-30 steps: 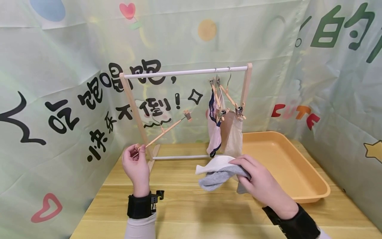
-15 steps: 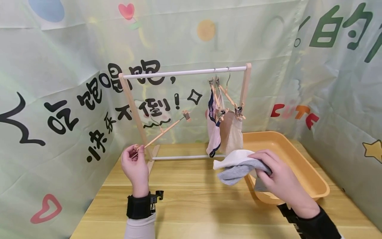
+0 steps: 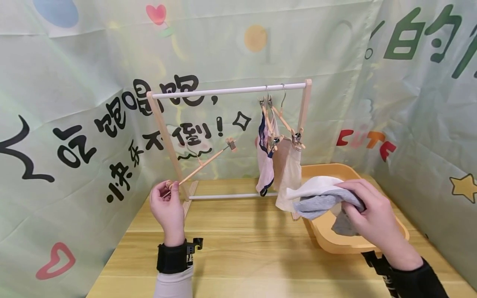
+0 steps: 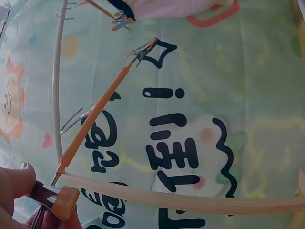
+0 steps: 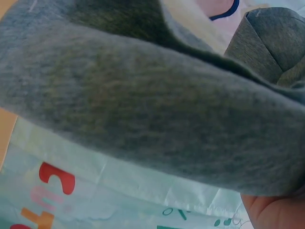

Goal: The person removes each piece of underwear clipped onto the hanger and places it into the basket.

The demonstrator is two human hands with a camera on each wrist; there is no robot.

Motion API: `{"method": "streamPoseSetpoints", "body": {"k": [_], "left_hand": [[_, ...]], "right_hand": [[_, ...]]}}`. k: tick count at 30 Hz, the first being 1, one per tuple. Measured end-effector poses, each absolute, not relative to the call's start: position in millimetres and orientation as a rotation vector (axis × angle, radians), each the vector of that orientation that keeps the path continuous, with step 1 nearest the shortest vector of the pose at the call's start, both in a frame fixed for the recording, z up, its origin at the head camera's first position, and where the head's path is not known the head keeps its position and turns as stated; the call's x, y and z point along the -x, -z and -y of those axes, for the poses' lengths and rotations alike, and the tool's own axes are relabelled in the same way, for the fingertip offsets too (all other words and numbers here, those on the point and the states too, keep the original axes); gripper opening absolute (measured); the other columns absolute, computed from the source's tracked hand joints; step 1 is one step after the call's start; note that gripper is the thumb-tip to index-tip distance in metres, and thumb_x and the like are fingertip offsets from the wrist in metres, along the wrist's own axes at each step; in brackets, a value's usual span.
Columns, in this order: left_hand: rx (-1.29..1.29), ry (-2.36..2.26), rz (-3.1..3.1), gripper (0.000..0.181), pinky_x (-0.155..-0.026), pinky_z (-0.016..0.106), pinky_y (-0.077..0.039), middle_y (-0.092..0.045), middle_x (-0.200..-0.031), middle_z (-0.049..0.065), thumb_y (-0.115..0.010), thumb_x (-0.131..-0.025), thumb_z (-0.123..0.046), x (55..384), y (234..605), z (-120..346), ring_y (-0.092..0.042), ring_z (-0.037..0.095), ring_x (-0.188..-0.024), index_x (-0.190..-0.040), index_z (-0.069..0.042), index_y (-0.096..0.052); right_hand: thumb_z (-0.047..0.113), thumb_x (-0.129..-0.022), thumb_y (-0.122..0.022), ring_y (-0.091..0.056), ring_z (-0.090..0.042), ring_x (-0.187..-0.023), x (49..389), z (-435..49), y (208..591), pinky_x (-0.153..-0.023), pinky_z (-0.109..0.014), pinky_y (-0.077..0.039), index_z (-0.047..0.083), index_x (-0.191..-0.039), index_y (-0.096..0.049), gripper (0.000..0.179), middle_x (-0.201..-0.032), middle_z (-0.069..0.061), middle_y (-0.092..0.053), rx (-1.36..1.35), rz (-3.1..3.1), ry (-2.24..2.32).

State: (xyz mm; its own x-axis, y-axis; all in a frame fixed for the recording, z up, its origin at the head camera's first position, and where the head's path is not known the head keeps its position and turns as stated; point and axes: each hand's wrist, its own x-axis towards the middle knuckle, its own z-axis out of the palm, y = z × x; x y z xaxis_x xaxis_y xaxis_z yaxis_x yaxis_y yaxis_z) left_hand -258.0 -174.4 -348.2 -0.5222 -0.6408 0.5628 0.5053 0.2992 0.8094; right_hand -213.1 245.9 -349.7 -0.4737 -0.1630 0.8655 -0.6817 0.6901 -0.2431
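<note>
Left hand (image 3: 167,205): thumb and fingers closed in a pinch on the lower end of the hanger (image 3: 203,165), at its near clip (image 4: 65,202); held up near the table's left edge.
Hanger: slanting upward to the right from the hand, bare, its far clip (image 3: 231,144) at the top end; the wire hook (image 4: 71,121) is off the rail (image 3: 223,91).
Right hand (image 3: 376,211): thumb on one side, fingers on the other, pinching the cloth (image 3: 316,205).
Cloth: grey and white, folded, drooping to both sides of the grip; in the head view it overlaps the tray's left side. Whether it touches the tray cannot be told. Grey folds fill most of the right wrist view.
Rack (image 3: 164,132): upright toward the table's far edge.
Hung clothes: a pink top (image 3: 265,174) with navy trim and cream shorts (image 3: 288,178), clipped to hangers on the rail, close to the rack's right post.
Tray (image 3: 328,244): orange, at the table's far right corner.
Table (image 3: 238,248): wood-grained.
Backdrop (image 3: 223,49): pale green, printed with lettering and a star.
Wrists: black bands (image 3: 172,257) on both.
</note>
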Motion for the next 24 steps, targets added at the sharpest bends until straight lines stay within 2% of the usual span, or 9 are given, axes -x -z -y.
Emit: {"method": "streamPoseSetpoints", "body": {"k": [6,13,24], "left_hand": [[-0.139,1.436,1.572,0.029,-0.065,0.010,-0.047,-0.056,-0.090,0.010,-0.066,-0.086,-0.004,257.7,348.5,174.4,-0.056,0.018,-0.077,-0.104,0.017,-0.057],[-0.150,1.432,1.571,0.029,-0.065,0.010,-0.047,-0.056,-0.090,0.008,-0.066,-0.087,-0.004,258.8,347.8,174.5,-0.056,0.018,-0.077,-0.104,0.017,-0.057],[-0.120,1.420,1.568,0.028,-0.065,0.011,-0.047,-0.055,-0.090,0.009,-0.065,-0.086,-0.003,259.3,348.6,173.8,-0.056,0.019,-0.076,-0.103,0.018,-0.057]], "right_hand": [[-0.010,-0.068,-0.061,-0.048,-0.007,-0.084,214.7,-257.2,346.3,-0.076,-0.011,-0.034,0.002,-0.100,-0.069,0.035,-0.093,-0.010,-0.062,-0.590,1.954,-0.719],[-0.010,-0.071,-0.062,-0.046,-0.008,-0.085,219.3,-272.5,341.3,-0.078,-0.010,-0.032,0.000,-0.102,-0.067,0.033,-0.094,-0.011,-0.061,-0.545,2.002,-0.689],[-0.007,-0.076,-0.062,-0.039,-0.003,-0.081,237.9,-300.5,350.6,-0.069,-0.018,-0.027,0.000,-0.104,-0.065,0.028,-0.095,-0.008,-0.059,-0.407,2.083,-0.676]]}}
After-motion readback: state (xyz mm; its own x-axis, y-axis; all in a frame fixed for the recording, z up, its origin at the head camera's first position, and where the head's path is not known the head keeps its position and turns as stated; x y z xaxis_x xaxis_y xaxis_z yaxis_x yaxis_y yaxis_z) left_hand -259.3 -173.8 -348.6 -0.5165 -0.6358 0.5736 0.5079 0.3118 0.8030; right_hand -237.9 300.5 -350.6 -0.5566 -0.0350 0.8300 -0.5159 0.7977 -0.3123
